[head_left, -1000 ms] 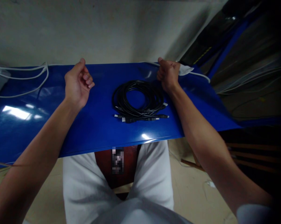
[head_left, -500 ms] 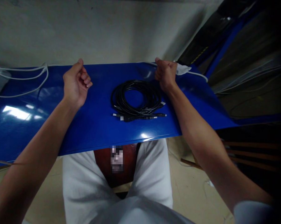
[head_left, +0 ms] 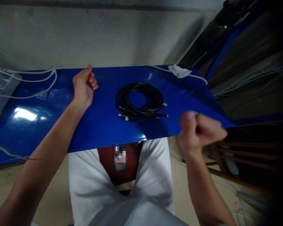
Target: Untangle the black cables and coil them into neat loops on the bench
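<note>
Black cables (head_left: 155, 99) are lying coiled in a flat ring on the glossy blue tabletop (head_left: 101, 122), between the person's two arms. Their metal-tipped plugs (head_left: 126, 118), looking like USB ends, are mostly poking out along the ring's near side; the winding is probably keeping long leads compact, with the ends facing the person.

The left hand (head_left: 83, 89) is poised at the ring's left, well apart from it, thumb uppermost, its fingers curling loosely inward and holding nothing that shows. Its forearm (head_left: 52, 135) is crossing the front edge, apparently leaning there for support. The right hand (head_left: 199, 130) is showing blurred by the front edge on the right, its fingers folding into a loose fist; nothing is showing in it, though blur is hiding detail. It is touching no cable.

At the far left a power strip (head_left: 2, 103) is sitting under looping white cords (head_left: 54, 72). Another white cord (head_left: 199, 77) is running beneath a crumpled white tissue (head_left: 179, 71) at the back right, probably out of the way.
</note>
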Demonstrator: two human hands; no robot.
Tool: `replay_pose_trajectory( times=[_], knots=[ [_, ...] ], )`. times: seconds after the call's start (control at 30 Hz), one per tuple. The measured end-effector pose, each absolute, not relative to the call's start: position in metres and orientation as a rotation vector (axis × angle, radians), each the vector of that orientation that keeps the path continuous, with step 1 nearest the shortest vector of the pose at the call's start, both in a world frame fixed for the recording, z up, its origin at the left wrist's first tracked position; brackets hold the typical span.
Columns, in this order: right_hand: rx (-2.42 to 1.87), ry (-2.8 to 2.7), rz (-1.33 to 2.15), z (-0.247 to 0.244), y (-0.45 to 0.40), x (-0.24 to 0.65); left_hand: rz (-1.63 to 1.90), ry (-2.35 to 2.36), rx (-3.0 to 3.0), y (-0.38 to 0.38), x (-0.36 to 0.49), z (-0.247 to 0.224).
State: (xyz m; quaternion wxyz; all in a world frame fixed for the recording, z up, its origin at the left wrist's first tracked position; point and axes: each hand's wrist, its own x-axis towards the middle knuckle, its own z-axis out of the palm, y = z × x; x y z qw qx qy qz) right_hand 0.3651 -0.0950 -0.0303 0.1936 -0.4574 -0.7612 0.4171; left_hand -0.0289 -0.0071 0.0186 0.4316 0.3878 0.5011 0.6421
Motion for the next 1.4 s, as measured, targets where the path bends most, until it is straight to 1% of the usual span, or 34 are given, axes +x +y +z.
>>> replay_pose_trajectory(
  times=[0.13, 0.23, 0.33, 0.43, 0.7, 0.9, 1.1, 1.4],
  knots=[
    [-1.5, -2.276, 1.331, -0.083, -0.2, 0.318, 1.606, 1.233, 0.96, -0.009, -0.024, 0.02],
    [-1.711, -2.414, 1.4, -0.125, -0.254, 0.291, 1.596, 1.251, 0.979, -0.009, -0.024, 0.02],
    [-1.817, -2.487, 1.412, -0.157, -0.282, 0.281, 1.585, 1.282, 0.999, -0.008, -0.024, 0.018],
    [-1.826, -2.523, 1.421, -0.175, -0.288, 0.279, 1.565, 1.321, 1.007, -0.008, -0.024, 0.019],
    [-1.801, -2.597, 1.354, -0.194, -0.291, 0.277, 1.449, 1.378, 1.069, -0.009, -0.024, 0.022],
    [-1.777, -2.596, 1.326, -0.197, -0.292, 0.277, 1.535, 1.321, 1.078, -0.01, -0.019, 0.019],
    [-1.784, -2.564, 1.347, -0.197, -0.291, 0.276, 1.498, 1.298, 1.143, -0.01, -0.022, 0.017],
    [-1.903, -2.385, 1.344, -0.206, -0.286, 0.264, 1.512, 1.258, 1.138, -0.004, -0.027, 0.01]
  ],
)
